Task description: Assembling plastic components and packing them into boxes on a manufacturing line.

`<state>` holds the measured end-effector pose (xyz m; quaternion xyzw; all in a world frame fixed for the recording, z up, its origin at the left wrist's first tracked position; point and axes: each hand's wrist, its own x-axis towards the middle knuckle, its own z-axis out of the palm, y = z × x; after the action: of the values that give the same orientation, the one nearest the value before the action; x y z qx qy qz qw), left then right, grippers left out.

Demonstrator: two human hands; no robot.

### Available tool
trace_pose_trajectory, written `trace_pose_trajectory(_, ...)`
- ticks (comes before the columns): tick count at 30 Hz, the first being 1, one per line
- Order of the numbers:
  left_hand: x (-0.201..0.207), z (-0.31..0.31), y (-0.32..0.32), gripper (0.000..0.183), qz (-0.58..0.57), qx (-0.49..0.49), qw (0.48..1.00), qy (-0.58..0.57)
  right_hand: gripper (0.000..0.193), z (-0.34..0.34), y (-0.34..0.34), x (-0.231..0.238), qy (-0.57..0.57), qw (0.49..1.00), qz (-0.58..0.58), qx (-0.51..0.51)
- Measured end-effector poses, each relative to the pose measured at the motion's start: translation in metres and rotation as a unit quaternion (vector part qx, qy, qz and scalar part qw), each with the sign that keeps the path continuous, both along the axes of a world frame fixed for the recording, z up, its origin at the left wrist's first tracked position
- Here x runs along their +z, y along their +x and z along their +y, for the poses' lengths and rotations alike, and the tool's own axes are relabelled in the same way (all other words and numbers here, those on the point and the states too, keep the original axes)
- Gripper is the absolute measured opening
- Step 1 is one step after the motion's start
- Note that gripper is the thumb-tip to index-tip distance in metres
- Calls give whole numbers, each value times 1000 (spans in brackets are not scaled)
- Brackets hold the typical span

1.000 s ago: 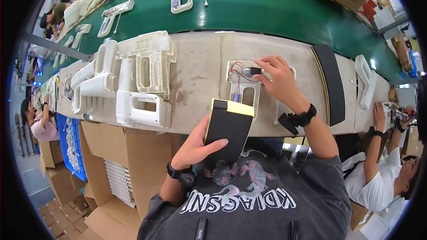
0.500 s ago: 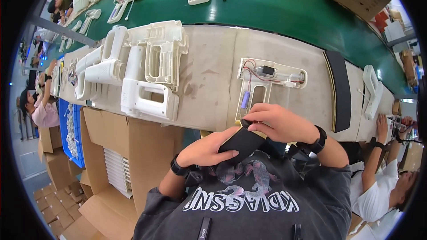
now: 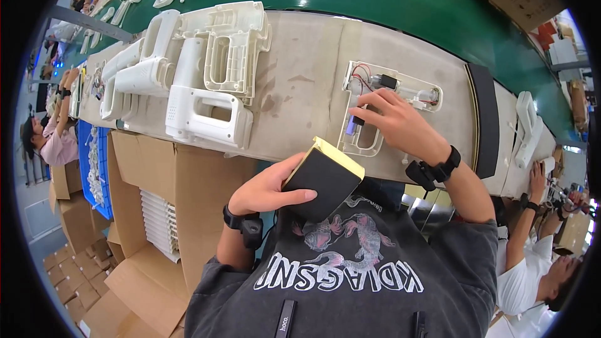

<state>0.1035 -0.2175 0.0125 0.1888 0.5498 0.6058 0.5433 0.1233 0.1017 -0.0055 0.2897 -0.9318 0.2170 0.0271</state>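
My left hand [image 3: 266, 189] grips a black foam pad [image 3: 325, 186] with yellow backing along its edges, held tilted in front of my chest. Over the table, my right hand [image 3: 404, 124] pinches a small black foam piece [image 3: 359, 121] between thumb and fingers. Directly beneath is an open white plastic housing half [image 3: 364, 152], lying on the table. A purple battery cell [image 3: 349, 128] sits in its handle, close to my fingertips. Red wires and a black block [image 3: 385, 81] show in the upper part. My right hand covers some of the housing, so whether the piece touches it I cannot tell.
White housings [image 3: 210, 116] are piled on the left of the table. A long black foam strip [image 3: 483, 122] lies to the right. Beyond runs a green conveyor belt [image 3: 388, 3] carrying parts. An open cardboard box [image 3: 210, 213] stands below left; a co-worker [image 3: 532, 269] is at right.
My right hand has moved away from the foam pad, up and forward to the housing, with a small black piece. My left hand still holds the pad, now showing its yellow edge.
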Motion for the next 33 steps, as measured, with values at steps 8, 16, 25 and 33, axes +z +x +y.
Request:
trace_pose_trajectory(8, -11, 8, 7, 68, 28, -49, 998, -2, 60, -10, -2, 1, 12, 999, -33, 22)
trace_pose_trajectory(16, -4, 9, 8, 65, 54, -31, 998, -5, 61, 1, 13, 21, -45, 997, -19, -51)
trace_pose_trajectory(25, 8, 54, 3, 70, 177, -47, 982, 53, 64, -10, 77, 55, -388, 793, -432, -186)
trace_pose_trajectory(33, 63, -21, -34, 49, 425, 98, 897, -70, 83, 184, 148, 74, -411, 794, -254, -369)
